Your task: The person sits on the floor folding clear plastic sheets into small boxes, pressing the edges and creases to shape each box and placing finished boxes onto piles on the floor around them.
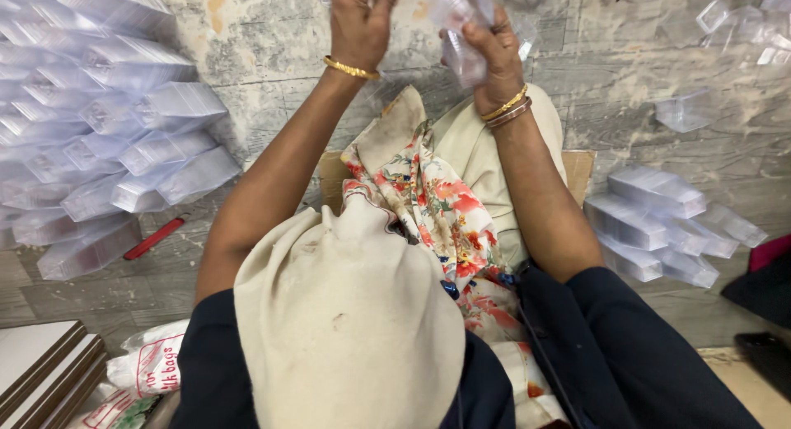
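Head view: the clear plastic box (461, 29) sits at the top edge, clasped in your right hand (490, 46); your left hand (361, 21), fingers curled, is just beside it to the left, its grip unclear.

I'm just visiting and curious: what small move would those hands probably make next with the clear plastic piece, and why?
Probably finish folding the clear box held between the left hand and right hand, then set it on the pile at left, where finished boxes are stacked; loose pieces still lie ahead.
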`<control>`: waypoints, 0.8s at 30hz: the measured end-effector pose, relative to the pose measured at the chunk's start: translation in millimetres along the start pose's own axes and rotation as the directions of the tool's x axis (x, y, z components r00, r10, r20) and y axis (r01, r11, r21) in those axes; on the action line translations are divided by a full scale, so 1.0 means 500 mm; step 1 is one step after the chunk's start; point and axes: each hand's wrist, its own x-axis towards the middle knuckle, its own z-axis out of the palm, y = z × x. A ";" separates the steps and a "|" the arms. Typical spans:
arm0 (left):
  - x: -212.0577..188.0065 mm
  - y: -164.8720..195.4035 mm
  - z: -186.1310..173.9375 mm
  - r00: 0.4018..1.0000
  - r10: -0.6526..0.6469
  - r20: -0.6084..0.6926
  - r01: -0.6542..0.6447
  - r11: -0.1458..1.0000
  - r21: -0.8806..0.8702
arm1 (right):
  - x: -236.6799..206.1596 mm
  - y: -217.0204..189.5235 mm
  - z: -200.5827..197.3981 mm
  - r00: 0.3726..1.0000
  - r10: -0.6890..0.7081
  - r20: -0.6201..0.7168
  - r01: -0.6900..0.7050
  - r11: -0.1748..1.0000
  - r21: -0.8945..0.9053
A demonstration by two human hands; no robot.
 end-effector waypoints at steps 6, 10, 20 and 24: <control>-0.028 0.057 0.005 0.919 0.178 0.352 -0.228 0.968 0.106 | -0.012 0.000 -0.010 0.998 0.009 0.063 -0.011 1.000 0.030; -0.047 0.067 0.006 0.904 0.271 0.332 -0.350 0.914 0.207 | -0.017 -0.013 0.003 0.978 0.044 0.205 -0.056 0.997 0.051; -0.061 0.045 -0.045 0.829 0.318 0.460 -0.491 0.809 0.325 | -0.032 -0.053 0.035 0.902 0.233 0.364 -0.299 0.945 0.136; -0.082 0.041 -0.020 0.806 0.272 0.525 -0.382 0.918 0.111 | -0.034 -0.061 0.043 0.852 0.218 0.476 -0.274 0.960 0.051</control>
